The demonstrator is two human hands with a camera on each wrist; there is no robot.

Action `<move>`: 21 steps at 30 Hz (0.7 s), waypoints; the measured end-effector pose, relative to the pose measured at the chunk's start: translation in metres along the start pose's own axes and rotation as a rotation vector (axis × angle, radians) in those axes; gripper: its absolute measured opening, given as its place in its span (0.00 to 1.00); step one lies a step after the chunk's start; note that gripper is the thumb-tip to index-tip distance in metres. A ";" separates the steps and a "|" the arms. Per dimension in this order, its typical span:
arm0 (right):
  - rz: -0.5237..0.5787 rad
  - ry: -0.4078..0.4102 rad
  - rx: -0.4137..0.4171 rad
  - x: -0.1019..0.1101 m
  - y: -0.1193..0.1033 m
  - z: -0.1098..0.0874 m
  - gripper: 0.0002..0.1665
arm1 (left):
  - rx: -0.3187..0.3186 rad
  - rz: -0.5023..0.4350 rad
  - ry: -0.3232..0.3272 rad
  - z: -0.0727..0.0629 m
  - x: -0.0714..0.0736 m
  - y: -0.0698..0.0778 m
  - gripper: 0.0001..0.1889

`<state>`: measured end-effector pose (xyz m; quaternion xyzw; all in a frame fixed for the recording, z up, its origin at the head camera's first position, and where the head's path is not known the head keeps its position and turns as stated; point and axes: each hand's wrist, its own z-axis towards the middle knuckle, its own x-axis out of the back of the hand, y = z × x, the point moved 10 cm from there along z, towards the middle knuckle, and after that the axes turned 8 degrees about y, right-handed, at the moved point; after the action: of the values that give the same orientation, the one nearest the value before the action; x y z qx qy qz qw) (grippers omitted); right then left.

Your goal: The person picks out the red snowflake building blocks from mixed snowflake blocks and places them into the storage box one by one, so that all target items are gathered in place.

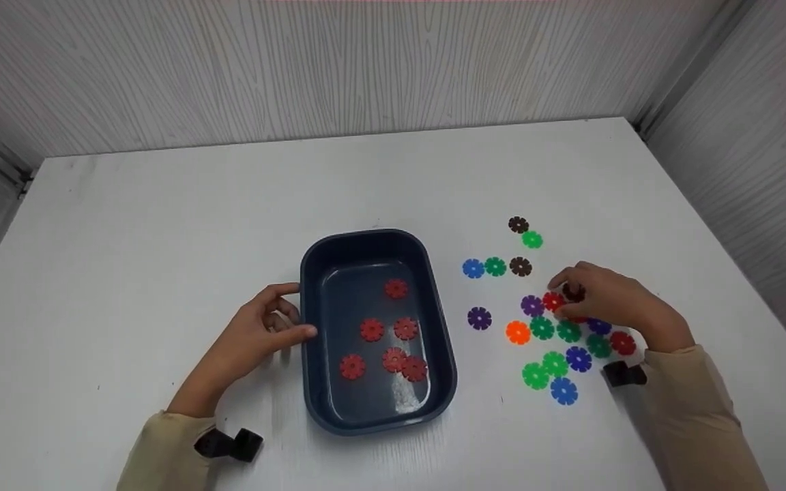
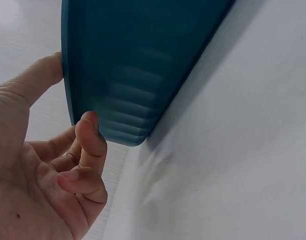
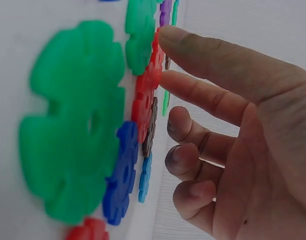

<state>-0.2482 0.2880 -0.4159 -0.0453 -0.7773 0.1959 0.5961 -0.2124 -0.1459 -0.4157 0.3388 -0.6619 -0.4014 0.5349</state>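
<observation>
My left hand point(image 1: 263, 331) holds the left side of a dark blue plastic tray point(image 1: 379, 431), its thumb over the rim and the index finger at the outer wall. The other fingers curl loosely beside that wall, as the left wrist view shows. Several red notched discs point(image 1: 372, 330) lie flat inside the tray. Over the loose discs at right, my right hand point(image 1: 604, 293) has thumb and index finger at opposite edges of a red disc point(image 1: 552, 302), pinching it low at the table. A brown disc point(image 1: 574, 293) and another red one lie partly hidden under this hand.
Around the right hand lie green discs point(image 1: 542, 328), purple point(image 1: 533, 305), blue point(image 1: 564, 391) and orange point(image 1: 518, 333) ones, some touching or overlapping. Another red disc point(image 1: 623, 343) lies near the right wrist. Panelled walls point(image 1: 379, 68) border the white table point(image 1: 161, 225).
</observation>
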 end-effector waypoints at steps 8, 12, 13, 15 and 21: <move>-0.071 0.028 -0.018 0.002 -0.002 -0.002 0.26 | 0.000 0.016 0.004 0.000 0.000 -0.002 0.36; -0.108 0.040 -0.021 0.003 -0.005 -0.002 0.26 | 0.008 0.017 0.005 0.001 0.000 -0.003 0.36; -0.114 0.042 -0.020 0.003 -0.005 -0.002 0.25 | 0.005 0.012 0.004 0.001 0.000 -0.003 0.36; -0.123 0.052 -0.014 0.003 -0.006 -0.003 0.24 | -0.004 0.009 0.001 0.000 0.000 -0.002 0.36; -0.132 0.072 0.015 0.003 -0.009 -0.003 0.22 | -0.018 0.004 -0.005 0.001 0.000 0.002 0.36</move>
<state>-0.2451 0.2818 -0.4094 0.0036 -0.7553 0.1601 0.6355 -0.2129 -0.1446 -0.4142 0.3315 -0.6602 -0.4070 0.5373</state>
